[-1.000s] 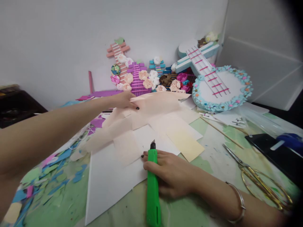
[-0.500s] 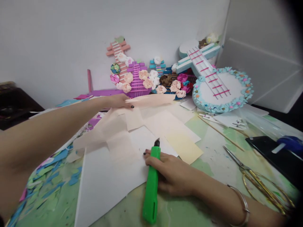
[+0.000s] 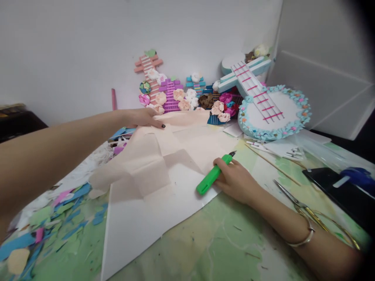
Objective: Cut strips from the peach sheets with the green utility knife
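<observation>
My right hand [image 3: 234, 177] is closed round a green utility knife [image 3: 213, 175], its dark blade tip pointing up and to the right. Beneath the knife lies a white board [image 3: 137, 230] with a cut, slanting front edge. Pale peach paper [image 3: 149, 160], creased and partly see-through, covers the board's far part. At the paper's back left edge, my left hand [image 3: 146, 118] pinches the sheet, thumb on top and the other fingers mostly hidden. The sheet's far edge [image 3: 187, 117] is lifted towards the decorated instruments.
Paper guitar models with crepe flowers [image 3: 171, 97] lean on the wall. A larger pale-blue banjo-like model [image 3: 275, 113] stands at right. Gold-handled scissors [image 3: 304, 207], a thin stick [image 3: 272, 164] and a black tablet-like slab [image 3: 331, 187] lie rightward. Coloured paper scraps [image 3: 67, 218] litter the left.
My right hand has moved up and right with the utility knife, which has turned from nearly upright to slanting. The peach paper has shifted, and my left hand has moved slightly up and left.
</observation>
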The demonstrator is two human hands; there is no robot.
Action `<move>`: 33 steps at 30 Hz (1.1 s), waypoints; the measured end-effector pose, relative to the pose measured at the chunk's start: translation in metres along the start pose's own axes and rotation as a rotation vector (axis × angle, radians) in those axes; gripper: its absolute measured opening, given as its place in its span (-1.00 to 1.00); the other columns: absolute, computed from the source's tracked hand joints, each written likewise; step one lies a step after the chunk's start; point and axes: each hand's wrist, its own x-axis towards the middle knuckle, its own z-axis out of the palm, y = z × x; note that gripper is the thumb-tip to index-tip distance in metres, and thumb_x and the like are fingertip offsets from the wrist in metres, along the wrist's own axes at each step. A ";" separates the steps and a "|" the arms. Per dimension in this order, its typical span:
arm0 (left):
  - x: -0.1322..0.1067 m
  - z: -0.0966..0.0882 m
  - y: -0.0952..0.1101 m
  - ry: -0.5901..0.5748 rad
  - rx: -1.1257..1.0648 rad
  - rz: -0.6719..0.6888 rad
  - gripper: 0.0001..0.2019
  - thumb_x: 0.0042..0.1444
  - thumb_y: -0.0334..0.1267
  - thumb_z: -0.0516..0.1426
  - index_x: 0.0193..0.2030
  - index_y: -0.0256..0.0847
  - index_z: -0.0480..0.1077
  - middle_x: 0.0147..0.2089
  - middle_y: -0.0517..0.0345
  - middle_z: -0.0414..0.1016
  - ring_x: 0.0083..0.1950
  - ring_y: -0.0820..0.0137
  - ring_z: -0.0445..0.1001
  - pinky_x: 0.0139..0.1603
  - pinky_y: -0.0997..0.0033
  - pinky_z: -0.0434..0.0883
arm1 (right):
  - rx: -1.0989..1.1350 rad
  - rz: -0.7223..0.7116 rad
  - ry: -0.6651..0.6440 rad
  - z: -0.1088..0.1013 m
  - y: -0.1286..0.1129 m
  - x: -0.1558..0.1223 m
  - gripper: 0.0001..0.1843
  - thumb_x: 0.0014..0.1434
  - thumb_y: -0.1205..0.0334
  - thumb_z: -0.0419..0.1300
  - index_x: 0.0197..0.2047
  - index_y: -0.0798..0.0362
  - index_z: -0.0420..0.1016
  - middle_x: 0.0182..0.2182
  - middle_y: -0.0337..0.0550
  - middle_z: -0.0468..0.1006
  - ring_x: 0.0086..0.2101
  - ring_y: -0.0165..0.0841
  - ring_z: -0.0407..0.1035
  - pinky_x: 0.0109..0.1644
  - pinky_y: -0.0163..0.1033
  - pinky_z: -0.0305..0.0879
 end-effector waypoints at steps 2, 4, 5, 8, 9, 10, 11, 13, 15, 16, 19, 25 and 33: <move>-0.008 -0.004 0.009 0.034 -0.020 0.013 -0.45 -0.16 -0.04 0.36 -0.01 -0.24 0.48 -0.05 -0.08 0.59 -0.02 0.14 0.56 -0.08 0.33 0.48 | -0.045 0.122 -0.013 -0.002 0.007 0.001 -0.69 0.19 0.15 0.09 -0.02 0.09 0.25 -0.37 -0.03 0.53 -0.27 -0.12 0.41 -0.25 -0.21 0.14; -0.016 -0.009 0.022 0.086 -0.041 0.033 -0.51 -0.12 -0.09 0.36 -0.05 -0.30 0.50 -0.12 -0.08 0.60 0.00 0.12 0.54 -0.01 0.25 0.46 | -0.066 0.233 -0.033 -0.003 0.015 0.002 -0.67 0.22 0.13 0.05 0.01 0.09 0.22 -0.38 -0.02 0.53 -0.33 -0.12 0.42 -0.35 -0.23 0.03; -0.021 -0.012 0.029 0.112 -0.053 0.049 -0.53 -0.10 -0.11 0.36 -0.06 -0.33 0.50 -0.14 -0.08 0.60 -0.01 0.11 0.54 0.02 0.19 0.45 | -0.064 0.271 -0.040 -0.004 0.019 0.003 -0.67 0.23 0.11 0.03 0.01 0.09 0.21 -0.38 -0.01 0.54 -0.34 -0.12 0.42 -0.38 -0.24 -0.02; -0.036 -0.027 0.053 0.194 -0.051 0.119 -0.54 -0.08 -0.18 0.39 -0.07 -0.41 0.49 -0.17 -0.07 0.61 -0.03 0.13 0.53 0.09 0.01 0.40 | -0.044 0.341 -0.044 -0.005 0.029 0.004 -0.66 0.23 0.07 0.03 0.00 0.07 0.20 -0.39 0.01 0.55 -0.36 -0.11 0.43 -0.42 -0.25 -0.07; -0.041 -0.033 0.060 0.231 -0.040 0.142 -0.54 -0.08 -0.19 0.39 -0.08 -0.44 0.49 -0.18 -0.06 0.60 -0.03 0.13 0.53 0.09 -0.03 0.39 | -0.036 0.352 -0.040 -0.005 0.031 0.004 -0.66 0.23 0.06 0.04 0.00 0.06 0.20 -0.39 0.01 0.55 -0.35 -0.11 0.43 -0.42 -0.26 -0.07; -0.046 -0.040 0.068 0.270 -0.028 0.162 -0.54 -0.08 -0.19 0.39 -0.08 -0.45 0.50 -0.18 -0.05 0.60 -0.02 0.12 0.53 0.09 -0.06 0.39 | -0.031 0.362 -0.035 -0.004 0.034 0.004 -0.65 0.22 0.05 0.05 0.00 0.06 0.20 -0.39 0.01 0.54 -0.36 -0.11 0.43 -0.43 -0.26 -0.06; -0.051 -0.047 0.075 0.306 -0.021 0.175 -0.54 -0.08 -0.19 0.39 -0.08 -0.46 0.50 -0.19 -0.05 0.60 -0.02 0.11 0.53 0.09 -0.08 0.39 | -0.029 0.371 -0.031 -0.003 0.036 0.004 -0.64 0.21 0.05 0.05 0.01 0.05 0.21 -0.39 0.01 0.54 -0.36 -0.12 0.43 -0.43 -0.27 -0.06; -0.063 -0.060 0.088 0.354 -0.015 0.199 -0.54 -0.06 -0.18 0.37 -0.07 -0.43 0.50 -0.15 -0.03 0.59 0.00 0.09 0.53 0.08 -0.11 0.39 | -0.036 0.379 -0.019 -0.001 0.041 0.004 -0.65 0.21 0.07 0.06 0.01 0.04 0.22 -0.38 0.01 0.54 -0.36 -0.13 0.43 -0.44 -0.27 -0.07; -0.078 -0.067 0.102 0.413 0.008 0.213 -0.57 -0.08 -0.18 0.37 -0.10 -0.43 0.51 -0.14 -0.03 0.59 0.01 0.04 0.53 0.05 -0.15 0.40 | -0.055 0.372 -0.006 0.001 0.047 0.004 -0.69 0.21 0.13 0.04 0.01 0.04 0.23 -0.38 0.00 0.54 -0.36 -0.15 0.42 -0.44 -0.27 -0.08; -0.085 -0.067 0.109 0.443 0.037 0.207 -0.58 -0.09 -0.20 0.36 -0.12 -0.43 0.51 -0.15 -0.01 0.59 0.01 0.01 0.53 0.04 -0.17 0.40 | -0.069 0.371 0.000 0.002 0.049 0.004 -0.70 0.21 0.18 0.03 0.01 0.05 0.24 -0.39 0.00 0.53 -0.37 -0.16 0.42 -0.45 -0.27 -0.09; -0.109 -0.059 0.128 0.514 0.089 0.203 -0.65 -0.11 -0.28 0.33 -0.16 -0.43 0.52 -0.24 0.07 0.58 0.00 -0.05 0.54 -0.03 -0.15 0.43 | -0.103 0.385 0.018 0.003 0.054 0.004 -0.67 0.17 0.32 0.00 0.03 0.06 0.25 -0.42 -0.01 0.51 -0.40 -0.18 0.40 -0.44 -0.26 -0.09; -0.142 -0.037 0.161 0.552 0.162 0.246 -0.63 -0.04 -0.26 0.25 -0.10 -0.46 0.50 -0.27 0.14 0.56 0.08 -0.24 0.42 -0.16 -0.10 0.41 | -0.002 0.291 0.045 0.007 0.055 0.005 -0.60 0.08 0.42 0.02 0.02 0.05 0.28 -0.45 -0.10 0.47 -0.41 -0.22 0.36 -0.42 -0.29 -0.01; -0.160 -0.047 0.171 0.642 0.128 0.276 -0.49 0.01 -0.17 0.22 0.10 -0.39 0.42 -0.09 0.18 0.51 0.09 -0.38 0.27 -0.30 0.01 0.32 | 0.145 0.122 0.117 0.010 0.051 0.006 -0.71 0.02 0.37 0.12 -0.13 0.05 0.39 -0.39 -0.14 0.51 -0.33 -0.24 0.37 -0.33 -0.31 0.11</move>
